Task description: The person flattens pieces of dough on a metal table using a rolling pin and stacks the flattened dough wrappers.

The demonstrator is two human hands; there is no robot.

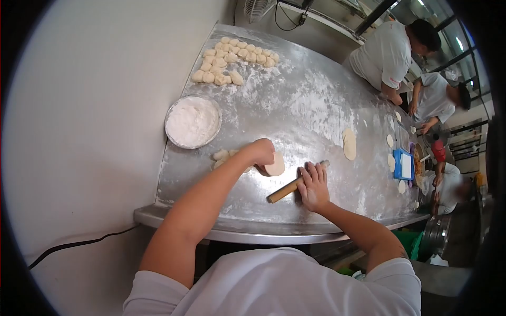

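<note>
My left hand [262, 152] is closed, its curled fingers at the edge of a flat round dough wrapper [275, 165] on the metal table. Part of that wrapper is hidden under the fingers. Across a wooden rolling pin [283, 191] lies my right hand [314, 188], fingers over the pin and thumb along its near side. The pin slants beside the wrapper, its far end showing past my fingertips. Behind my left forearm, several small dough pieces [221, 156] are partly covered. To the right lies a stack of overlapping rolled wrappers [349, 144].
A bowl of flour [193, 122] stands by the wall. Rows of dough balls [216, 64] sit at the table's far left. Loose flour dusts the metal table [295, 68]. At the right are a blue tray [404, 164], a bowl of filling [419, 160] and several co-workers [382, 55].
</note>
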